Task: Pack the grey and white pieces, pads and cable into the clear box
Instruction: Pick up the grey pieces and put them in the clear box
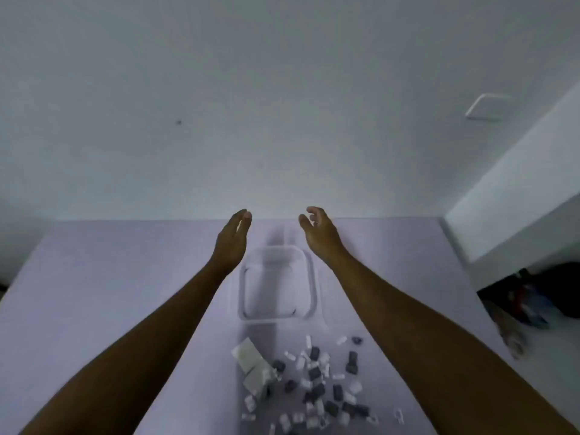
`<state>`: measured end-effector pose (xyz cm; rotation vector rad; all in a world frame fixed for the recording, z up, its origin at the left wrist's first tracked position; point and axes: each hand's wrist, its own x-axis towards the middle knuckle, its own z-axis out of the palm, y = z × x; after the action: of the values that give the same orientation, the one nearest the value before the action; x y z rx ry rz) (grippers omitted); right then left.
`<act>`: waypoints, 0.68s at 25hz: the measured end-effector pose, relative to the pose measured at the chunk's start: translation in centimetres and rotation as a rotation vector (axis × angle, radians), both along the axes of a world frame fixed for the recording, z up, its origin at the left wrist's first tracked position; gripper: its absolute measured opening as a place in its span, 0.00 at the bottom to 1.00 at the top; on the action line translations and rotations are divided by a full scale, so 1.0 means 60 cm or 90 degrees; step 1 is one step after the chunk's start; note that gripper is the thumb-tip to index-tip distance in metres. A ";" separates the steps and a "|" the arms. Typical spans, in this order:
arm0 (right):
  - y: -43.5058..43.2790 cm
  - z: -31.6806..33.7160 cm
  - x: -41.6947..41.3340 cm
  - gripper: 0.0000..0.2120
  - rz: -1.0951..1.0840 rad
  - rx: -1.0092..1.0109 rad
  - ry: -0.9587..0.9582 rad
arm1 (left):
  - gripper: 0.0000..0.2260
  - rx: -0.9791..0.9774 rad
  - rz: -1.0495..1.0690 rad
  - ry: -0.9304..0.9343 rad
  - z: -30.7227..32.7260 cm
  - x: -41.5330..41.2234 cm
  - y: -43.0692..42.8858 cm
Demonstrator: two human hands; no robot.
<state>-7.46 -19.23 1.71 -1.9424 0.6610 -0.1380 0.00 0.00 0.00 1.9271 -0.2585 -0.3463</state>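
The clear box (309, 277) stands empty on the pale lilac table (110, 277), in the middle. Near me lies a scatter of several small grey and white pieces (317, 381). Two whitish square pads (251, 361) lie at the scatter's left. I cannot make out the cable. My left hand (232, 238) and my right hand (318, 230) are stretched out beyond the box's far end, raised, palms facing each other, fingers loose. Neither hand holds anything. The picture is blurred.
A white wall (282, 105) rises just behind the table's far edge. At the right stands a white ledge (518, 215), with dark and red items (533, 296) underneath it beside the table's right edge.
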 end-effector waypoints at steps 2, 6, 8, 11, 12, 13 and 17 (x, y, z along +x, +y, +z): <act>-0.005 -0.066 -0.005 0.23 -0.012 0.039 0.086 | 0.27 0.034 0.094 0.038 -0.056 0.007 -0.001; 0.001 -0.177 -0.067 0.30 -0.048 0.092 0.232 | 0.32 0.092 0.193 0.204 -0.161 -0.011 0.020; 0.003 -0.207 -0.074 0.30 -0.050 0.117 0.277 | 0.32 0.142 0.186 0.272 -0.190 -0.016 0.018; 0.017 -0.231 -0.091 0.31 -0.026 0.174 0.298 | 0.31 0.140 0.185 0.301 -0.214 -0.031 0.019; 0.023 -0.230 -0.095 0.33 -0.022 0.205 0.297 | 0.31 0.126 0.205 0.303 -0.211 -0.035 0.018; 0.028 -0.228 -0.098 0.34 -0.020 0.232 0.288 | 0.31 0.113 0.231 0.302 -0.206 -0.037 0.021; 0.077 -0.212 -0.121 0.32 0.000 0.258 0.246 | 0.31 0.090 0.292 0.261 -0.174 -0.061 0.067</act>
<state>-14.74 -14.59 -11.02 -1.5844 0.8660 0.3560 -3.65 4.01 -10.42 1.9354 0.4817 -0.4466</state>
